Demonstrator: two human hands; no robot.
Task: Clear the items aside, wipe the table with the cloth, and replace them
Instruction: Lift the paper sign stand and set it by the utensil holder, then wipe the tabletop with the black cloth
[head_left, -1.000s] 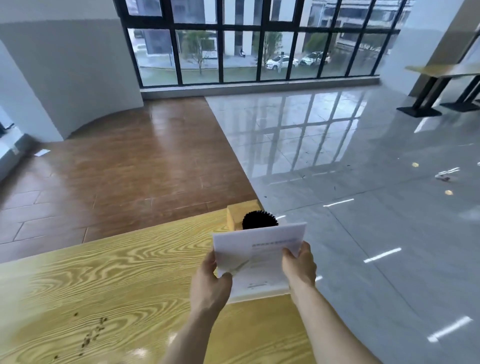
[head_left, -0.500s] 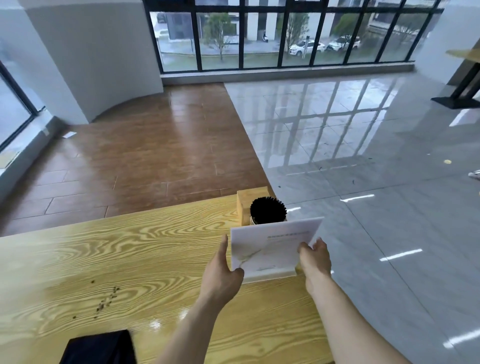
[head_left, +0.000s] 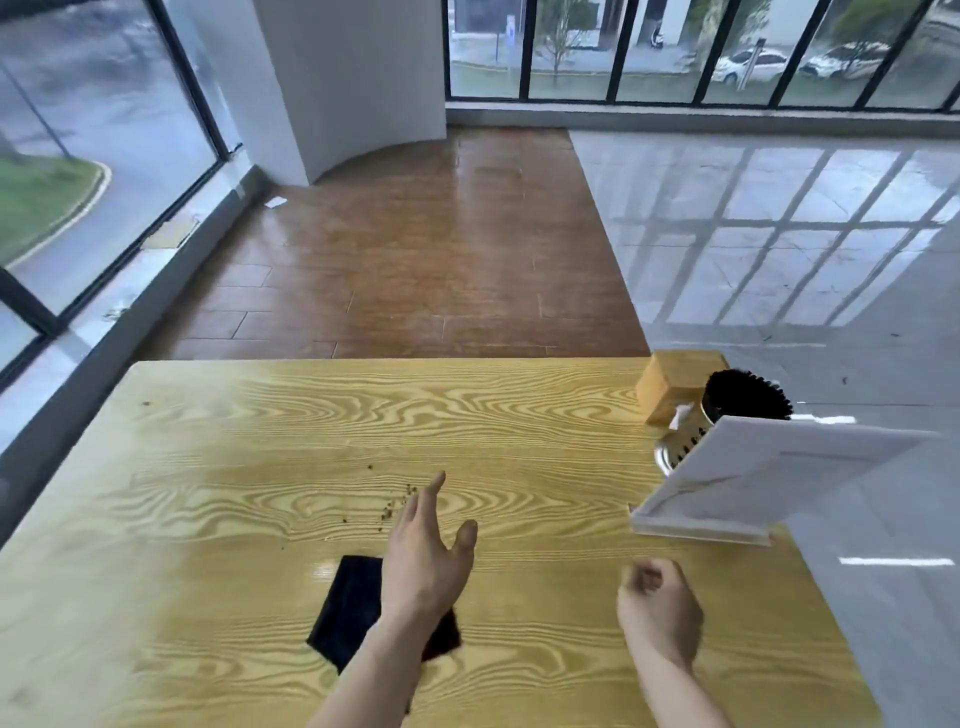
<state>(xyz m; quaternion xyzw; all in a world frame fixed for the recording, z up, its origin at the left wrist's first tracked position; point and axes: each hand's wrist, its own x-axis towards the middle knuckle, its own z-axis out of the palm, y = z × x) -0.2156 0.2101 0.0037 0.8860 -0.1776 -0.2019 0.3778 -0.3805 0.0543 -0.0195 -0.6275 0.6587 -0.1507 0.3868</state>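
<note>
The black cloth (head_left: 358, 603) is laid flat on the wooden table (head_left: 208, 493), near its front middle, partly covered by the left forearm. Crumbs (head_left: 387, 512) are scattered just beyond it. A wide stretch of bare tabletop is seen to the left. At the right edge, the white sign stand (head_left: 769, 483), metal holder (head_left: 685, 436) with black brush (head_left: 745, 397) and wooden block (head_left: 675, 382) are grouped. The left hand (head_left: 423, 558) is spread open, nothing grasped. The right hand (head_left: 660, 608) is loosely curled and empty.
</note>
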